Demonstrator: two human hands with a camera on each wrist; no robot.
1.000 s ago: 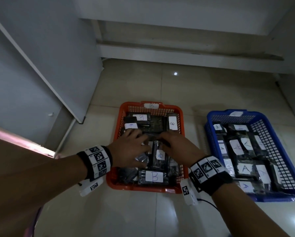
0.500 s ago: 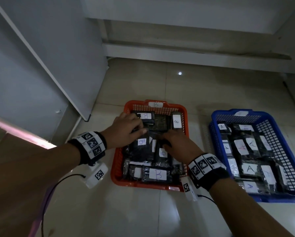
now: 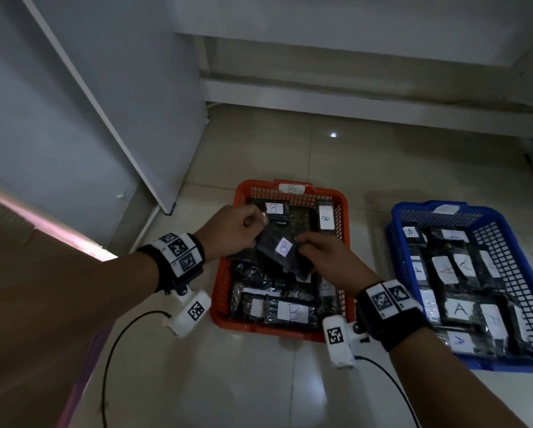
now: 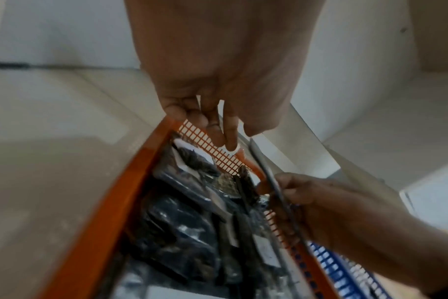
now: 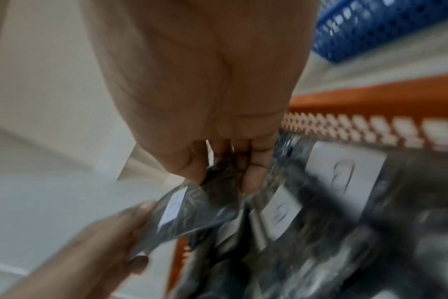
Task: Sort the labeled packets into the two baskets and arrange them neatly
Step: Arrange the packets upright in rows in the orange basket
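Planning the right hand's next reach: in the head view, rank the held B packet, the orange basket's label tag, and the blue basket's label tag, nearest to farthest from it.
1. Held B packet: pinched by the right hand.
2. Orange basket's label tag: far rim, ahead-left.
3. Blue basket's label tag: far rim, to the right.

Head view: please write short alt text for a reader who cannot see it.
Both hands, left and right, hold a dark packet labelled B above the orange basket of B packets. A blue basket of A packets sits to its right, on a tiled floor.

Glossy tiled floor [image 3: 367, 168] meets a grey cabinet panel [image 3: 104, 88]; a black cable [image 3: 111, 359] loops across it.
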